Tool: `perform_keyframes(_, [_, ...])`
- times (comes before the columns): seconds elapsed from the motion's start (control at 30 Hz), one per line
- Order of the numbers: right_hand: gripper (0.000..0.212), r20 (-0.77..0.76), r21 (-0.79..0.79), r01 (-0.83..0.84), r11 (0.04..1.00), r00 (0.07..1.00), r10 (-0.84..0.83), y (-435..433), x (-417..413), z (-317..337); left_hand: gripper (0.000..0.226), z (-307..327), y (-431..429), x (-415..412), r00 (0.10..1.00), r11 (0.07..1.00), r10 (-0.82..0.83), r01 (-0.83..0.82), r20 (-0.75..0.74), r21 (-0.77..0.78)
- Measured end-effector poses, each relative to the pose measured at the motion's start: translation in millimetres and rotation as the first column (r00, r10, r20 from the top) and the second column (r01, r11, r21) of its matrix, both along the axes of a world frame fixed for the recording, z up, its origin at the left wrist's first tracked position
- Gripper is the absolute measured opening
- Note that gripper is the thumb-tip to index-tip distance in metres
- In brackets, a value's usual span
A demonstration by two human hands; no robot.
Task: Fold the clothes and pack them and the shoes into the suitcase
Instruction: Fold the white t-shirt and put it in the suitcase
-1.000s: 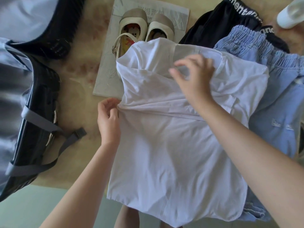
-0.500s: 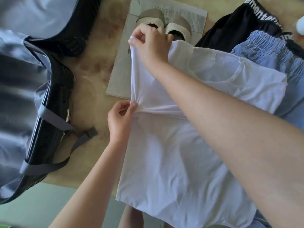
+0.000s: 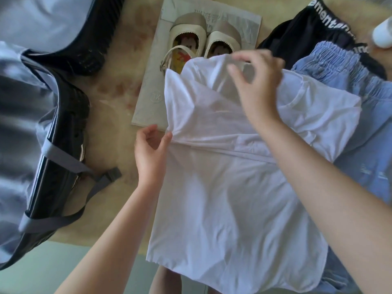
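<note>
A home: clothes (image 3: 222, 198), shoes (image 3: 197, 37), open suitcase (image 3: 59, 145) on a table (image 3: 118, 98).

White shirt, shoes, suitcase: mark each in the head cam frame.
white shirt (image 3: 233, 198): head view, flat lower body panel.
shoes (image 3: 191, 22): head view, toe cap of the shoe nearer the suitcase.
suitcase (image 3: 65, 115): head view, black shell rim.

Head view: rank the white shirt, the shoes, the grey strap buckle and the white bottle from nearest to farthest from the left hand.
1. white shirt: the left hand pinches its edge.
2. grey strap buckle: on the table, just to the hand's left.
3. shoes: ahead, on the paper.
4. white bottle: far right corner.
</note>
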State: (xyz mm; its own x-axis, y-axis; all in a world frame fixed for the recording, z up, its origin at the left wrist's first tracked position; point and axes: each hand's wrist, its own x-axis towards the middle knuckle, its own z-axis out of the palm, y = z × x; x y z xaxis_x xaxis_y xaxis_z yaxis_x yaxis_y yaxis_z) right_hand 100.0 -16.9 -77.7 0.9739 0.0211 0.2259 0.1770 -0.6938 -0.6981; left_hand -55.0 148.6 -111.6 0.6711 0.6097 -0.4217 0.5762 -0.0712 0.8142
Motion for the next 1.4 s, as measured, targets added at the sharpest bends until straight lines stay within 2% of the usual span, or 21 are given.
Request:
perform_keyframes(0.1, [0.029,-0.189,0.008,0.218,0.976,0.959,-0.213,-96,-35,-6,0.027,8,-6,-1,0.988,0.960,-0.137,0.117,0.064,0.254])
perform_keyframes(0.17, [0.038,-0.311,-0.101,0.368,0.924,0.871,-0.380,-149,-63,-17,0.020,14,-16,-2,0.947,0.886,-0.305,0.243,0.102,0.395])
perform_keyframes(0.23, [0.039,-0.385,-0.201,0.380,0.903,0.817,-0.430,-182,-88,-28,0.016,16,-32,-1,0.864,0.786,-0.488,0.373,0.125,0.493])
perform_keyframes(0.33, [0.047,-0.429,-0.187,0.457,0.869,0.758,-0.491,-199,-112,-34,0.020,7,-63,5,0.684,0.605,-0.721,0.542,0.113,0.583])
perform_keyframes(0.43, [0.057,-0.490,-0.196,0.486,0.852,0.704,-0.514,-193,-113,-36,0.026,-2,-88,21,0.557,0.464,-0.827,0.591,0.083,0.660])
perform_keyframes(0.57, [0.050,-0.494,-0.269,0.373,0.888,0.738,-0.460,-175,-107,-35,0.031,-6,-105,62,0.507,0.355,-0.862,0.595,0.006,0.721])
perform_keyframes(0.67, [0.017,-0.428,-0.187,0.457,0.870,0.759,-0.491,-182,-110,-35,0.037,-19,-108,78,0.380,0.149,-0.913,0.651,-0.149,0.744])
perform_keyframes(0.73, [0.011,-0.456,-0.059,0.506,0.860,0.753,-0.474,-192,-112,-31,0.040,-25,-103,81,0.340,0.066,-0.916,0.651,-0.212,0.756])
perform_keyframes(0.83, [0.011,-0.546,0.005,0.474,0.881,0.739,-0.395,-202,-114,-30,0.038,-21,-98,92,0.420,0.101,-0.883,0.610,-0.212,0.786])
perform_keyframes(0.9, [0.020,-0.578,0.036,0.476,0.879,0.727,-0.371,-206,-112,-34,0.032,-15,-101,104,0.480,0.123,-0.849,0.584,-0.219,0.803])
perform_keyframes(0.97, [0.031,-0.567,0.041,0.503,0.863,0.723,-0.395,-205,-110,-36,0.032,-12,-102,112,0.496,0.134,-0.837,0.594,-0.230,0.793])
perform_keyframes(1.07, [0.032,-0.497,-0.060,0.507,0.860,0.732,-0.466,-200,-110,-33,0.023,-10,-107,118,0.471,0.120,-0.842,0.641,-0.265,0.758])
perform_keyframes(1.2, [0.031,-0.465,-0.258,0.392,0.883,0.751,-0.469,-186,-122,-32,0.019,-6,-115,121,0.612,0.274,-0.766,0.585,-0.194,0.764])
perform_keyframes(1.4, [0.036,-0.458,-0.312,0.438,0.843,0.708,-0.538,-177,-130,-36,0.019,-2,-122,122,0.672,0.394,-0.729,0.569,-0.132,0.722])
